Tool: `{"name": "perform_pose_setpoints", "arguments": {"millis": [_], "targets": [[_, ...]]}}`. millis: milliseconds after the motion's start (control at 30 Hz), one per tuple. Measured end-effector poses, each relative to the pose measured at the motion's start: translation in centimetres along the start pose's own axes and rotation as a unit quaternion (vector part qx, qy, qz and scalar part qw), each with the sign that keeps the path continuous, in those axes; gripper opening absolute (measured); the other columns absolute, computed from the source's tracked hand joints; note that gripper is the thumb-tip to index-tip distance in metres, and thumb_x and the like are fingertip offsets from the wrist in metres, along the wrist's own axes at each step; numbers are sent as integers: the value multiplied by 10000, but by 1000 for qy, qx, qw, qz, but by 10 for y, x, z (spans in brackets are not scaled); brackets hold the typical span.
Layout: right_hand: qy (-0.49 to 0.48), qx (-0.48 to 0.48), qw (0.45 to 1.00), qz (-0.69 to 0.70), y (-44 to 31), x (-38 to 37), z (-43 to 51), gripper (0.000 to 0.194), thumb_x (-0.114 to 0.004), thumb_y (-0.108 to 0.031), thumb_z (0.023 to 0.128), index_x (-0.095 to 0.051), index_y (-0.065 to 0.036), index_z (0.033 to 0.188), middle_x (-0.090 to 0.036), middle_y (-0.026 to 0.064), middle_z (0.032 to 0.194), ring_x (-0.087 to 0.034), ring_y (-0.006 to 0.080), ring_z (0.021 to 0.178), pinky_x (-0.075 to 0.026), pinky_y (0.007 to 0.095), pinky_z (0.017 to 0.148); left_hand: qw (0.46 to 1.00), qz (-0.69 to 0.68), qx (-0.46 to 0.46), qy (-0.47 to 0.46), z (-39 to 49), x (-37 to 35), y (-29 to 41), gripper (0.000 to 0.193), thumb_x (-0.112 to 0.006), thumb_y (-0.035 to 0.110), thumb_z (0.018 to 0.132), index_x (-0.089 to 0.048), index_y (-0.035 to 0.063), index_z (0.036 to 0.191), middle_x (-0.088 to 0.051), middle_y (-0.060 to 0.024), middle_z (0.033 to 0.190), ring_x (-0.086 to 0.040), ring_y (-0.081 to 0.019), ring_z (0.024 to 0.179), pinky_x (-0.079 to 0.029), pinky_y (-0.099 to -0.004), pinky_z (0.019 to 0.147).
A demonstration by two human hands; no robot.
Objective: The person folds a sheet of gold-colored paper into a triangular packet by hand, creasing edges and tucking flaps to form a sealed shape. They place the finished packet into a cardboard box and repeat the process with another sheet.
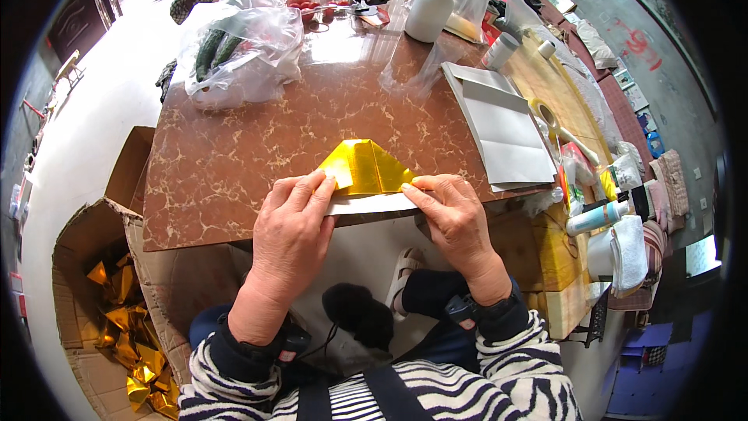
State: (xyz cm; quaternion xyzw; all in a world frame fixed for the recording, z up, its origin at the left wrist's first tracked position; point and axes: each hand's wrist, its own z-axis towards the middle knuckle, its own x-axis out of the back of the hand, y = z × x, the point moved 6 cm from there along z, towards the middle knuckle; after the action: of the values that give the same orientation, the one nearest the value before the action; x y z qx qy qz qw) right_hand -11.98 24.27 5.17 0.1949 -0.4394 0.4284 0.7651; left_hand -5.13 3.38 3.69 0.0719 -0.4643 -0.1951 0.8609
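A partly folded sheet of gold foil paper [374,166] lies at the near edge of the brown marbled table [234,146], its upper corners slanted and a pale strip showing along its near side. My left hand [298,216] pinches the sheet's left end, fingertips on the gold face. At the right end, the thumb and fingers of my right hand [453,210] grip the corner. To the left, below table height, a cardboard box [158,280] holds several folded gold foil pieces [125,327].
White paper sheets [502,128] lie at the table's right. Farther back are a plastic bag with cucumbers [245,52], a white bottle [430,11] and a clear box of red fruit [318,3]. A tape roll [543,112] and a spray can [596,218] are beyond the right edge.
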Motion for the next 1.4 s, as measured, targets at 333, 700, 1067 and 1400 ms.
{"name": "perform_pose_setpoints", "arguments": {"millis": [333, 700, 1067, 1400], "targets": [[-49, -54, 993, 98, 22, 0, 1, 287, -728, 52, 856, -767, -53, 1120, -669, 84, 1010, -636, 266, 956, -556, 364, 862, 998, -15, -63, -20, 2, -1, -2, 306, -727, 27, 800, -726, 49, 1105, -704, -54, 1157, -651, -259, 999, -560, -371, 894], [-115, -175, 943, 260, 66, -12, 9, 90, -791, -48, 889, -767, -18, 971, -639, 53, 912, -598, 199, 887, -491, 306, 803, 985, -153, 72, -23, 6, 12, -30, 101, -812, 71, 810, -761, 71, 898, -673, -62, 893, -587, -276, 856, -492, -378, 776], [-101, -186, 955, 207, 72, -9, 12, 185, -805, -191, 906, -762, -11, 900, -608, 65, 788, -552, 223, 778, -436, 352, 753, 981, -136, 133, -37, 6, 11, -41, 124, -808, 94, 833, -707, 30, 868, -653, -82, 957, -553, -281, 927, -453, -382, 832], [-74, -224, 958, 162, 72, -7, 10, 357, -878, -231, 838, -621, -8, 727, -581, 66, 749, -526, 224, 736, -422, 354, 706, 979, -105, 173, -20, 4, 11, -43, 225, -842, 161, 822, -671, 15, 822, -654, -96, 1000, -534, -291, 967, -451, -383, 875]]}}
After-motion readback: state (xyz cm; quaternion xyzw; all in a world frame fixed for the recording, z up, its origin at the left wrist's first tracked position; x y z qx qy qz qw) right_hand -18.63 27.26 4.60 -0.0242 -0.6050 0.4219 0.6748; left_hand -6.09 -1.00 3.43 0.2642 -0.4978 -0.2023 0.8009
